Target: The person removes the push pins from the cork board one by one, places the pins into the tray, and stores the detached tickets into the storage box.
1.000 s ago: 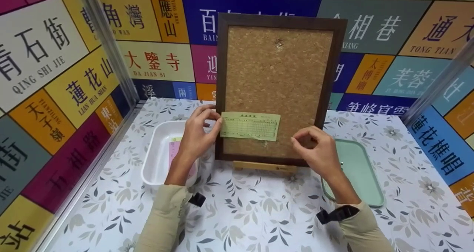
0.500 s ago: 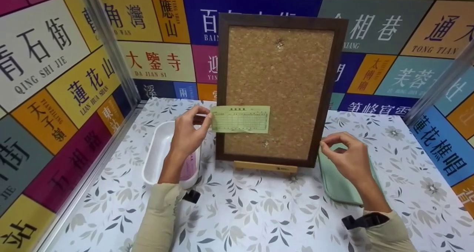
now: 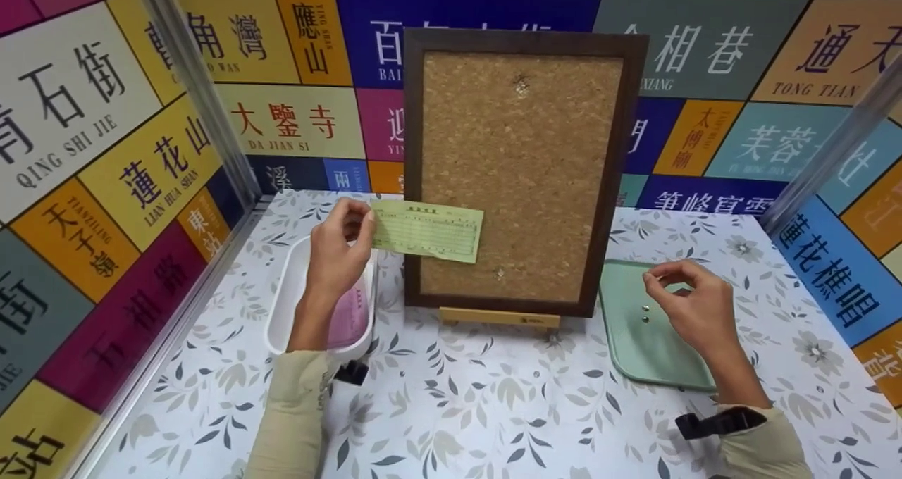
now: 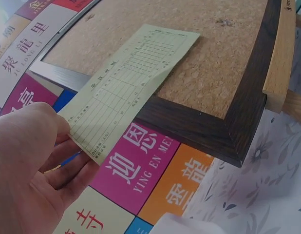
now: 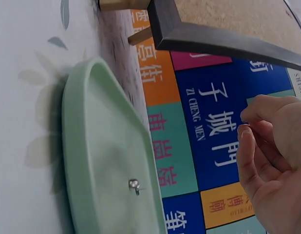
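Observation:
My left hand (image 3: 340, 250) pinches the left end of a pale green receipt slip (image 3: 430, 231) between thumb and fingers. The slip's right part overlaps the lower left of a dark-framed corkboard (image 3: 521, 162) in the head view. Over the green tray (image 3: 627, 363), my right hand (image 3: 694, 306) keeps thumb and forefinger together. In the right wrist view a tiny dark thing shows between those fingertips (image 5: 245, 129), probably a thumbtack, mostly hidden. Two shiny thumbtacks (image 3: 645, 313) lie in the tray below that hand.
A white tray (image 3: 277, 317) with a pink slip (image 3: 350, 317) stands left, partly behind the left forearm. The corkboard leans on a small wooden easel (image 3: 497, 317). Sign-covered walls (image 3: 296, 116) close in the back and sides. The tabletop (image 3: 458, 408) has a leaf pattern.
The slip has come leftward across the board with my left hand, its left part now past the frame. My right hand has moved right, from the board's lower right to above the green tray.

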A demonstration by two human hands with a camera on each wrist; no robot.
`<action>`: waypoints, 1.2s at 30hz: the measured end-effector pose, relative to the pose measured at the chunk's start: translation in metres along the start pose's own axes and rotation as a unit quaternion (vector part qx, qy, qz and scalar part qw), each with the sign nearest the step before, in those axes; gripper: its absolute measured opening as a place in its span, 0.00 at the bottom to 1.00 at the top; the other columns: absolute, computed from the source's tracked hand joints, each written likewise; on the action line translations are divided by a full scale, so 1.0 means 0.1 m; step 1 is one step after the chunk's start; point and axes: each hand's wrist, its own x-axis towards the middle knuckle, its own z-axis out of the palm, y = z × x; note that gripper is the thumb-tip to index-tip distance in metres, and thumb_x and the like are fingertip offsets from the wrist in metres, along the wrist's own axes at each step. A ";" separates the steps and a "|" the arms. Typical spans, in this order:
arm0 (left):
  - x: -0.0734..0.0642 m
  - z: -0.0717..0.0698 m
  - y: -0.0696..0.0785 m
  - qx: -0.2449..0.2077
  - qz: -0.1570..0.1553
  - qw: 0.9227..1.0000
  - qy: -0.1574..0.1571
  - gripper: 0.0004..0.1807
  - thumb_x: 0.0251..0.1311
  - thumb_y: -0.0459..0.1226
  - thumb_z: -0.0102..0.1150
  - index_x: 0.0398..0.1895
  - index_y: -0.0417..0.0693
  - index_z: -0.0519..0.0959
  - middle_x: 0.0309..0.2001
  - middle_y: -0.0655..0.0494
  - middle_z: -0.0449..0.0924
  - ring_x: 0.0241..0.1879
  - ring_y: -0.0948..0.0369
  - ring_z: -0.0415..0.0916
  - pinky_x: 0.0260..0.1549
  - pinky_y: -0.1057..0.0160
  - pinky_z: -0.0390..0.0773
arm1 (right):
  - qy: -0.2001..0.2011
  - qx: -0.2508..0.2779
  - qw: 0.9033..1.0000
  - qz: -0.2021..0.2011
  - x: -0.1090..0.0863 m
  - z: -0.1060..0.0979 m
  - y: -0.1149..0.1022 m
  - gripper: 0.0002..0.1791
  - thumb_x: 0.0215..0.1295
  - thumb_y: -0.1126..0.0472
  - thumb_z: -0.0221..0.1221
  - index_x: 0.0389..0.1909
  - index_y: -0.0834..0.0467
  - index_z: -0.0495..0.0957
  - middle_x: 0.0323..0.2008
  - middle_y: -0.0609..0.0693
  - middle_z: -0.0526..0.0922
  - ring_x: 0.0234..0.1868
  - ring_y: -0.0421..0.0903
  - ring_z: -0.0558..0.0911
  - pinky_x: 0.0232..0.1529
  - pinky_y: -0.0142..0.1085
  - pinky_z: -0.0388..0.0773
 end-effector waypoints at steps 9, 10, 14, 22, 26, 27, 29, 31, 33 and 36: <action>0.02 -0.11 -0.08 0.007 -0.033 0.999 0.013 0.08 0.81 0.39 0.57 0.52 0.44 0.78 0.49 0.48 0.90 0.45 0.55 0.88 0.46 0.64 0.85 | -0.007 -0.025 0.999 0.025 -0.02 -0.05 0.16 0.06 0.68 0.57 0.74 0.40 0.54 0.91 0.36 0.49 0.91 0.34 0.26 0.83 0.35 0.17 0.76; 0.02 -0.12 -0.09 0.009 -0.035 0.999 0.015 0.08 0.81 0.39 0.57 0.53 0.44 0.78 0.49 0.48 0.90 0.46 0.55 0.88 0.46 0.65 0.84 | -0.008 -0.028 0.999 0.027 -0.02 -0.05 0.16 0.06 0.68 0.56 0.74 0.40 0.54 0.91 0.36 0.49 0.91 0.34 0.26 0.83 0.35 0.17 0.76; 0.03 -0.20 -0.13 0.018 -0.040 0.999 0.028 0.09 0.82 0.39 0.55 0.54 0.44 0.77 0.48 0.48 0.88 0.46 0.55 0.86 0.45 0.70 0.81 | -0.013 -0.033 0.999 0.032 -0.02 -0.03 0.21 0.06 0.69 0.56 0.73 0.40 0.55 0.90 0.36 0.49 0.92 0.34 0.26 0.83 0.35 0.17 0.77; 0.06 -0.31 -0.20 0.011 -0.032 0.998 0.049 0.09 0.81 0.35 0.54 0.55 0.39 0.77 0.46 0.43 0.86 0.44 0.55 0.85 0.39 0.74 0.78 | -0.048 -0.043 0.996 0.053 -0.01 0.02 0.28 0.10 0.72 0.52 0.71 0.44 0.56 0.89 0.41 0.52 0.92 0.35 0.25 0.84 0.36 0.18 0.77; 0.07 -0.34 -0.25 0.015 -0.039 0.998 0.049 0.09 0.81 0.35 0.55 0.55 0.39 0.77 0.46 0.44 0.86 0.44 0.55 0.85 0.38 0.75 0.78 | -0.065 -0.061 0.994 0.061 -0.01 0.00 0.33 0.13 0.74 0.49 0.70 0.46 0.55 0.89 0.44 0.55 0.92 0.36 0.27 0.84 0.37 0.18 0.77; 0.07 -0.35 -0.26 0.016 -0.039 0.998 0.049 0.09 0.81 0.34 0.55 0.55 0.39 0.77 0.46 0.43 0.86 0.44 0.55 0.85 0.39 0.75 0.79 | -0.068 -0.069 0.993 0.063 -0.01 0.00 0.34 0.13 0.74 0.49 0.69 0.46 0.55 0.89 0.45 0.55 0.92 0.36 0.27 0.83 0.37 0.18 0.76; 0.07 -0.37 -0.28 0.019 -0.041 0.998 0.051 0.09 0.81 0.34 0.54 0.55 0.38 0.77 0.46 0.43 0.86 0.45 0.54 0.85 0.40 0.73 0.79 | -0.074 -0.085 0.991 0.071 0.00 -0.02 0.36 0.14 0.75 0.48 0.68 0.46 0.54 0.89 0.45 0.55 0.92 0.36 0.27 0.82 0.36 0.19 0.75; 0.07 -0.38 -0.30 0.023 -0.044 0.997 0.051 0.09 0.80 0.33 0.54 0.55 0.38 0.77 0.47 0.42 0.86 0.46 0.53 0.85 0.43 0.71 0.80 | -0.084 -0.097 0.989 0.077 0.00 -0.05 0.39 0.14 0.75 0.47 0.68 0.46 0.54 0.89 0.45 0.55 0.92 0.35 0.27 0.81 0.36 0.20 0.75; 0.06 -0.39 -0.32 0.030 -0.047 0.997 0.049 0.08 0.81 0.33 0.54 0.55 0.38 0.78 0.48 0.42 0.86 0.48 0.52 0.85 0.46 0.66 0.81 | -0.097 -0.108 0.986 0.081 0.00 -0.07 0.42 0.14 0.75 0.48 0.67 0.47 0.55 0.88 0.45 0.55 0.92 0.36 0.29 0.81 0.36 0.22 0.74; 0.06 -0.41 -0.35 0.041 -0.051 0.997 0.043 0.08 0.81 0.33 0.54 0.54 0.39 0.78 0.49 0.42 0.86 0.49 0.50 0.84 0.51 0.59 0.81 | -0.121 -0.116 0.982 0.085 -0.01 -0.09 0.46 0.12 0.75 0.51 0.67 0.47 0.56 0.88 0.45 0.56 0.92 0.37 0.34 0.83 0.35 0.24 0.75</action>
